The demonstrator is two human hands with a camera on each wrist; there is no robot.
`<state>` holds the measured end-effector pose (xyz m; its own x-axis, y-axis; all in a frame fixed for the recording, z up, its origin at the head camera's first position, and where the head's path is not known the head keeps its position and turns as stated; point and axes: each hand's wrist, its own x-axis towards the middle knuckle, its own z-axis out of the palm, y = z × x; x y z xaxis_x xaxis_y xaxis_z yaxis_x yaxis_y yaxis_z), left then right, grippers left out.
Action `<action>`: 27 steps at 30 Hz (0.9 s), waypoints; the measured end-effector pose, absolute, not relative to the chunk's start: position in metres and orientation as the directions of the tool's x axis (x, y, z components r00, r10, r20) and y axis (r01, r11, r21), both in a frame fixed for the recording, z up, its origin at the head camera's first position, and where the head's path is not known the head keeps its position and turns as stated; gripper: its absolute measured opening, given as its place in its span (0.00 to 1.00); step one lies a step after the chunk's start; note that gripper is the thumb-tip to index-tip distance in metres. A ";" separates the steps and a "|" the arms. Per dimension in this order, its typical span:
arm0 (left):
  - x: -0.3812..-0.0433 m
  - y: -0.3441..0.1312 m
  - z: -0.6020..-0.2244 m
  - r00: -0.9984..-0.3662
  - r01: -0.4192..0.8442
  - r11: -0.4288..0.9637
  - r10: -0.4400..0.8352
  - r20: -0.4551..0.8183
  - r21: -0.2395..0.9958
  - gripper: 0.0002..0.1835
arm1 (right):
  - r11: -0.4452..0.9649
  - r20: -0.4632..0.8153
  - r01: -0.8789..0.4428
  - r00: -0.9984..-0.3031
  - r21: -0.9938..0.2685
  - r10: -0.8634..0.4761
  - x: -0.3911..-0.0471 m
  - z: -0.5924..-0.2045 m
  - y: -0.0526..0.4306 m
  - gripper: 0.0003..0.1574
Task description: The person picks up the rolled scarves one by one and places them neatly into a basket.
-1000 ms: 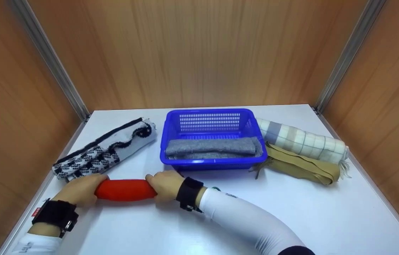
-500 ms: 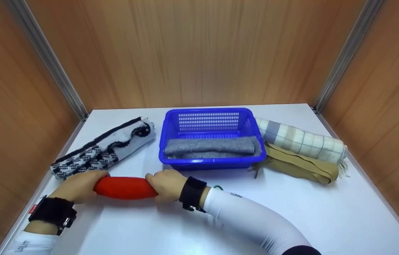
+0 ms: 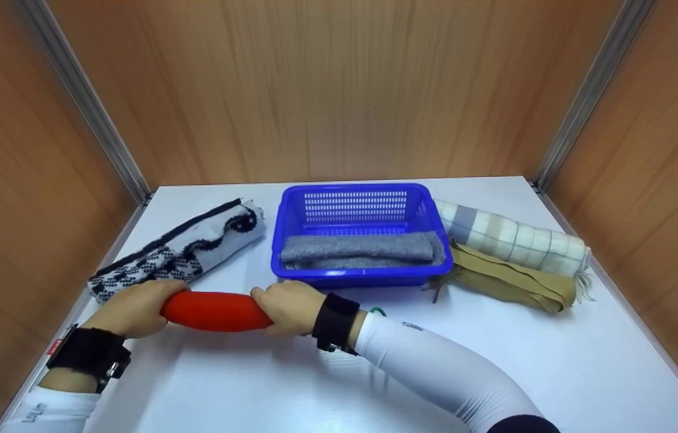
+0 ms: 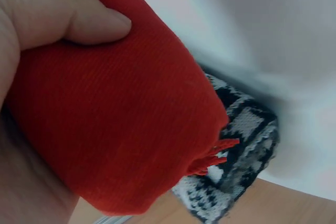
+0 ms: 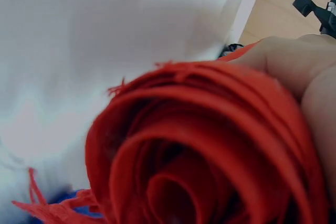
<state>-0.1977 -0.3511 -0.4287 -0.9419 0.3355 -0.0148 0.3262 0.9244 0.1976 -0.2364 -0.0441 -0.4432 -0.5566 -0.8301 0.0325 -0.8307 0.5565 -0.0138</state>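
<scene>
A rolled red scarf [image 3: 216, 311] spans the space between both hands at the front left of the table. My left hand [image 3: 137, 308] grips its left end, the thumb lying along the cloth in the left wrist view. At the other end my right hand [image 3: 290, 307] holds the roll. The right wrist view shows the spiral layers of the red scarf [image 5: 184, 145] end-on, with fringe hanging loose. In the left wrist view more fringe sticks out past the end of the red scarf [image 4: 131, 114]. Fingers under the roll are mostly hidden.
A blue basket [image 3: 363, 273] with a folded grey scarf [image 3: 363, 248] in its front part stands at mid-table. Left lies a rolled black-and-white scarf [image 3: 185, 248]. Right of the basket lie a checked cream scarf [image 3: 516, 240] and a mustard scarf [image 3: 513, 279]. Wooden panels [image 3: 339, 90] enclose the table.
Both hands have moved slightly away from the person with the red scarf between them, and its shadow now falls farther below it. The basket and other scarves stay put.
</scene>
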 end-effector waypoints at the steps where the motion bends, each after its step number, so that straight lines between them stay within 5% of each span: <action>1: -0.198 -0.350 -0.427 -0.941 0.327 0.924 0.337 -0.014 0.199 0.31 | 0.557 0.033 -0.830 -0.557 -0.019 -0.830 -0.236 -0.441 -0.043 0.28; 19: -0.204 -0.328 -0.391 -0.955 0.279 0.932 0.295 -0.039 0.232 0.31 | 0.587 -0.021 -0.805 -0.587 -0.093 -0.809 -0.241 -0.399 -0.018 0.29; 27: -0.212 -0.315 -0.376 -0.934 0.354 0.920 0.358 0.008 0.170 0.28 | 0.587 0.010 -0.807 -0.589 -0.066 -0.808 -0.247 -0.382 -0.001 0.31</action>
<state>-0.2121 -0.3146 -0.3760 -0.9336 0.3582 0.0080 0.3542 0.9195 0.1701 -0.2474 -0.0012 -0.3817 -0.5891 -0.8080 0.0100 -0.8067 0.5873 -0.0656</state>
